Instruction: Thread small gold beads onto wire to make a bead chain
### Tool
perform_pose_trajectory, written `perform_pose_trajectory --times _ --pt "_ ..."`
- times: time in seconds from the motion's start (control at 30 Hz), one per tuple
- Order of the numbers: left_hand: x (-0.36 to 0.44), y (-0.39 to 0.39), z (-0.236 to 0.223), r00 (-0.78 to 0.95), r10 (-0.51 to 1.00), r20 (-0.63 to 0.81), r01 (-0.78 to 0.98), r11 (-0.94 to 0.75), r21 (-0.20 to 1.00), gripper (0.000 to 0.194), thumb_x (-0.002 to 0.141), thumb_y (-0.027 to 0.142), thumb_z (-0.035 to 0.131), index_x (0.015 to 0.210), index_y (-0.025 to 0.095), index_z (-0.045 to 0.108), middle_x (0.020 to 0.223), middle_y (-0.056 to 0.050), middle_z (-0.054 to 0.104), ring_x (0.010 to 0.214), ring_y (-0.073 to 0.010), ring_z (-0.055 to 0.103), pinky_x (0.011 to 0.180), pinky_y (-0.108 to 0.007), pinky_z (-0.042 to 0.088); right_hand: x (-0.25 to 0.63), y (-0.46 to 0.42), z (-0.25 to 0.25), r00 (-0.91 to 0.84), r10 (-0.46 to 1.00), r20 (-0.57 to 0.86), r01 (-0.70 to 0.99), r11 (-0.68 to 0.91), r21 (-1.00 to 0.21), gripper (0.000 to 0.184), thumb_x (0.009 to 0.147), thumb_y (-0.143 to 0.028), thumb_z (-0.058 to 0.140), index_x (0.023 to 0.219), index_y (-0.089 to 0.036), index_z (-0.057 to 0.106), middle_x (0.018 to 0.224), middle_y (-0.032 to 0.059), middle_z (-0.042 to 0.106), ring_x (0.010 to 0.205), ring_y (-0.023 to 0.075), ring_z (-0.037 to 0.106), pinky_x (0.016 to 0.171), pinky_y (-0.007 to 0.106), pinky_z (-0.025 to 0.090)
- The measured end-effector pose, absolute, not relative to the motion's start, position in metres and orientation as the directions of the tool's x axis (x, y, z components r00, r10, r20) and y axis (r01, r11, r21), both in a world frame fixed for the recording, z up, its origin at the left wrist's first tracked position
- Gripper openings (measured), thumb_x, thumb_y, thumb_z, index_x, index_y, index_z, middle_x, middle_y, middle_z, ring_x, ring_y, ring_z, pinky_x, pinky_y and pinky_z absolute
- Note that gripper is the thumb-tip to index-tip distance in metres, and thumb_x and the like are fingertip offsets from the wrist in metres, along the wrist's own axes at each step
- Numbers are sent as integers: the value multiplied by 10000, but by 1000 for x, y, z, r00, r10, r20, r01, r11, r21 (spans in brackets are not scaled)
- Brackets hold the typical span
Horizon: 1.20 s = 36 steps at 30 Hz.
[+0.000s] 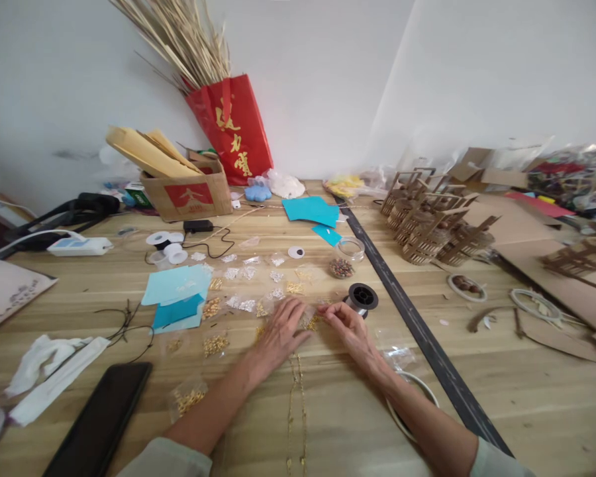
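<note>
My left hand point(282, 329) lies palm down over the small clear bags at the middle of the table, its fingers stretched out. Close beside it, the thumb and fingertips of my right hand point(346, 326) are pinched together; whatever is between them is too small to name. Small gold-coloured pieces point(312, 322) in a clear bag lie between the two hands. A thin gold chain point(302, 397) runs in two strands down the table toward me. Just behind my right hand stands a black spool of wire point(361, 298).
Several bags of gold beads point(215, 344) and silver pieces point(242, 303) lie left and ahead. A dish of mixed beads point(342, 267) sits behind the spool. A phone point(99, 419) is at front left, a white hoop point(413, 405) under my right forearm, small woven baskets point(420, 238) at right.
</note>
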<state>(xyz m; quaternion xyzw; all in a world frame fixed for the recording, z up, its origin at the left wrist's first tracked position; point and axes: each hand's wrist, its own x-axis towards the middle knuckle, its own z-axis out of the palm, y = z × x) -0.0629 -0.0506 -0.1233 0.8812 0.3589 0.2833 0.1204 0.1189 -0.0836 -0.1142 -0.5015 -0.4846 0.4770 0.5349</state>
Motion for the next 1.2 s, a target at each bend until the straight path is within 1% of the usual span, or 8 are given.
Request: perform_pose_trajectory --times 0.1,0.2,0.3,0.4,0.53,0.7,0.87,1.2 --pt "-65 -49 -123 545 681 489 535 -732 422 300 833 257 618 1121 185 570 1133 -107 583 1125 -265 502 971 -452 431 121 -85 -110 73 994 79 70 74 -995 324 772 -493 627 710 -188 539 871 72 660 869 220 610 798 338 466" --pt "-66 -50 -119 509 669 543 509 -742 437 91 872 203 554 896 183 640 917 -69 616 946 -220 537 845 -391 470 125 -88 -105 19 990 137 281 126 -951 233 833 -395 548 740 -182 539 741 23 604 703 162 559 653 268 435" --pt "-67 -52 -114 528 656 539 487 -754 440 143 872 177 541 773 174 644 773 -48 606 844 -202 518 778 -357 463 129 -90 -99 -70 981 183 485 194 -853 136 849 -274 486 761 -180 527 667 -9 540 603 131 487 566 236 371" --pt "-67 -54 -111 585 643 494 482 -766 426 137 853 168 558 757 175 654 763 -47 612 852 -207 514 788 -361 452 134 -92 -93 -163 967 195 634 254 -731 98 848 -196 453 778 -180 520 708 3 559 624 134 497 599 239 361" --pt "-69 -56 -110 658 628 416 492 -776 394 134 845 155 562 750 178 654 744 -39 606 847 -209 511 804 -366 437 138 -93 -84 -220 973 69 788 219 -575 125 838 -149 445 768 -184 542 693 9 579 614 143 509 583 245 318" --pt "-69 -59 -112 703 600 382 503 -799 330 143 873 176 540 772 181 641 776 -39 582 862 -208 492 811 -362 422 136 -96 -80 -221 974 -37 840 171 -515 149 827 -113 454 768 -178 575 673 16 595 606 146 528 576 241 300" --pt "-67 -60 -115 726 585 362 511 -811 285 167 901 167 499 790 167 624 809 -45 581 880 -207 478 810 -354 415 129 -100 -82 -287 955 -78 820 204 -534 154 825 -108 462 770 -176 589 710 21 610 641 144 539 590 239 296" --pt "-66 -59 -119 697 584 416 501 -812 300 191 911 167 472 769 177 599 791 -41 582 851 -201 487 787 -347 433 121 -105 -78 -360 923 -134 791 226 -569 144 778 -78 474 752 -183 569 669 -1 588 589 118 481 563 224 265"
